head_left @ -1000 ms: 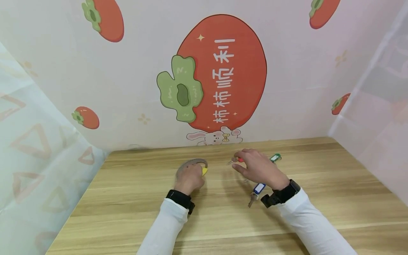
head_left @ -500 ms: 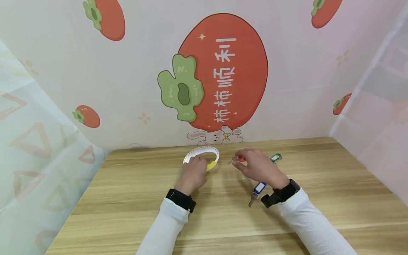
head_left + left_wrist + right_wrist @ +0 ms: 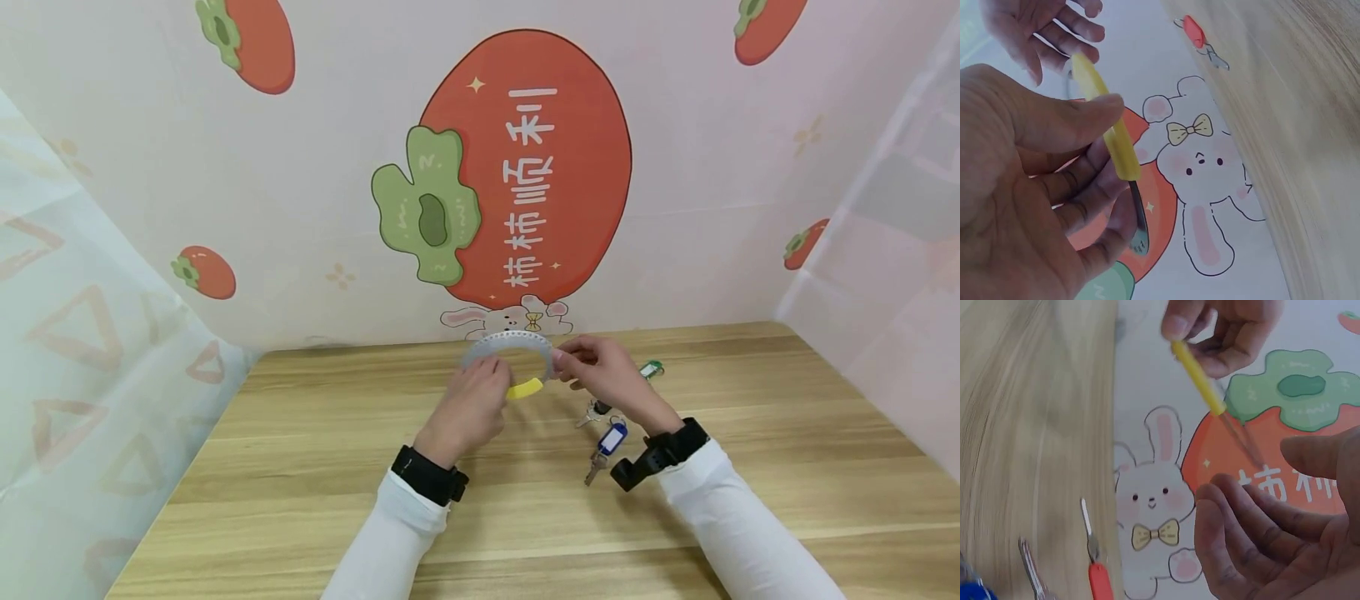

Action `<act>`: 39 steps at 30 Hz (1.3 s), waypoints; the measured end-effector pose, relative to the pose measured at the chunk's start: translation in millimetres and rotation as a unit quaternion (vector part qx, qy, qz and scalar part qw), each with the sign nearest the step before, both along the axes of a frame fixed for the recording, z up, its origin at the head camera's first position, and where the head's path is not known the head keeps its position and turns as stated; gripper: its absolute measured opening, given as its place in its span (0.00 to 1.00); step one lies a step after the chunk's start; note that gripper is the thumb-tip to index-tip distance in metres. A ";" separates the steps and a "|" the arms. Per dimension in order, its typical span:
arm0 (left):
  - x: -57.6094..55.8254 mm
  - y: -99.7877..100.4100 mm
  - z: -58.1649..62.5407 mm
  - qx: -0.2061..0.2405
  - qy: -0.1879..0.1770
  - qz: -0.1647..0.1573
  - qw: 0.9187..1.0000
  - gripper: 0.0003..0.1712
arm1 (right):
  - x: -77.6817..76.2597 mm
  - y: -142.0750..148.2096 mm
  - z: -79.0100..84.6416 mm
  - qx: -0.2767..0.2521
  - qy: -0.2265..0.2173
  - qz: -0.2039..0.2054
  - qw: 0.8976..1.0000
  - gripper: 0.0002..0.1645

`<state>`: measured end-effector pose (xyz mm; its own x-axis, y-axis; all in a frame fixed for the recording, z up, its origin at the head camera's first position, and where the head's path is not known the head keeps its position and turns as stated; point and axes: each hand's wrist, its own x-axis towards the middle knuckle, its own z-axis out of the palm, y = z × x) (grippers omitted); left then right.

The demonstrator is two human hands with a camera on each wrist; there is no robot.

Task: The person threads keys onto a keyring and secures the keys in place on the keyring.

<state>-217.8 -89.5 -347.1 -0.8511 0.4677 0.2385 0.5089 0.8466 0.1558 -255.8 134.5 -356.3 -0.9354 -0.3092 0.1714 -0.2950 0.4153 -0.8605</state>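
- Holding the perforated ring [image 3: 517, 338] above the wooden tabletop [image 3: 300, 467] by its yellow grip [image 3: 525, 388], pinched in the left hand [image 3: 471, 407].
- Opening the right hand [image 3: 609, 375] wide just beside the ring; hard to say whether touching.
- Probably light, stiff and smooth; likely best held by the yellow grip, away from the thin edge.

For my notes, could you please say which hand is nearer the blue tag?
Right: the right hand is just beyond the blue tag; the left hand is farther off, to its left.
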 end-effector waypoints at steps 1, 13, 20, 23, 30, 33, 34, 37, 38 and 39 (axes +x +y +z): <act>0.7 0.4 0.7 0.000 -0.007 -0.001 1.000 0.14 | -0.1 -0.3 0.2 -0.012 -0.013 0.001 1.000 0.19; 2.4 2.0 3.8 0.005 -0.028 -0.012 1.000 0.13 | 2.0 -0.5 5.6 -0.066 -0.053 -0.004 0.996 0.12; 2.4 1.7 5.4 0.018 -0.016 -0.020 1.000 0.12 | 1.1 -0.3 7.2 -0.090 -0.075 -0.010 0.993 0.12; 2.3 0.4 6.6 0.036 -0.012 -0.024 0.999 0.13 | 2.2 0.0 8.0 -0.095 -0.077 -0.008 0.992 0.13; 0.4 -6.0 10.4 0.089 0.064 -0.045 0.993 0.26 | 2.6 -1.8 8.5 -0.096 -0.076 -0.008 0.992 0.13; -0.7 -7.3 10.8 0.089 0.097 -0.037 0.991 0.44 | 3.8 -3.1 8.6 -0.094 -0.079 -0.007 0.992 0.12; -0.9 -7.5 10.6 0.081 0.100 -0.029 0.991 0.49 | 4.4 -3.5 8.6 -0.093 -0.079 -0.007 0.992 0.12; -1.8 -7.0 8.4 0.039 0.093 -0.004 0.995 0.61 | 6.9 -5.3 8.4 -0.096 -0.078 -0.001 0.992 0.12; -1.9 -6.7 7.6 0.026 0.087 0.003 0.996 0.62 | 7.8 -6.1 8.2 -0.097 -0.076 0.002 0.992 0.12; -1.9 -6.4 7.0 0.017 0.081 0.009 0.997 0.63 | 8.6 -7.0 8.0 -0.098 -0.074 0.007 0.992 0.12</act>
<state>-219.7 -95.9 -340.1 -0.8085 0.4420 0.3885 0.5141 0.8518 0.1009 -247.2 127.4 -348.2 -0.9510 -0.2959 0.0897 -0.1627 0.2323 -0.9589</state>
